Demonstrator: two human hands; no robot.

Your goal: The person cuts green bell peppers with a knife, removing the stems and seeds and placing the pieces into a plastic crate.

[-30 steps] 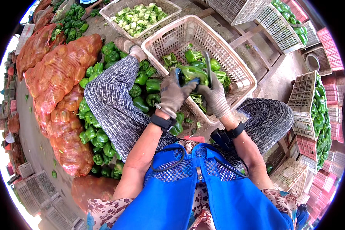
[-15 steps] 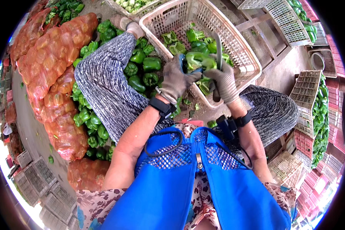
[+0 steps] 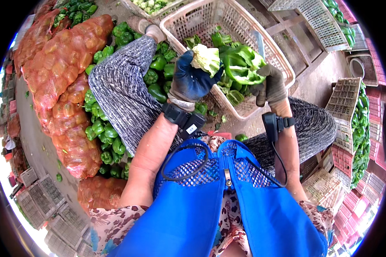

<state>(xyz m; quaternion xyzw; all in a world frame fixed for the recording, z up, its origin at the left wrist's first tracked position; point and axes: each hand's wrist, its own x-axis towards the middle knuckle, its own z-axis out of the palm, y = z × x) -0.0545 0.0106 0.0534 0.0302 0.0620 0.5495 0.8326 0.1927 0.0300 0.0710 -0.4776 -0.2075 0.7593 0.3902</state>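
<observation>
My left hand [image 3: 192, 81], in a grey glove with a blue palm, is closed around a pale seed core [image 3: 206, 59] of a pepper, palm turned up. My right hand [image 3: 273, 88], also gloved, grips a knife [image 3: 259, 43] with its blade pointing up and away. An opened green bell pepper [image 3: 241, 64], its hollow inside showing, sits against the fingers of that hand. Both hands are over the near side of a pale plastic crate [image 3: 283, 64]. Inside the crate lie cut green pepper pieces [image 3: 236, 97], partly hidden by the opened pepper.
Whole green peppers [image 3: 111, 137] are heaped on the floor by my left leg. Orange mesh sacks [image 3: 68, 60] stand beyond them. Another crate [image 3: 152, 13] with pale green pieces is at the top. Crates of peppers [image 3: 343, 103] are stacked at the right.
The pale core has come apart from the pepper and is now in my left hand, which has turned palm up. My right hand has moved right with the knife and the opened pepper.
</observation>
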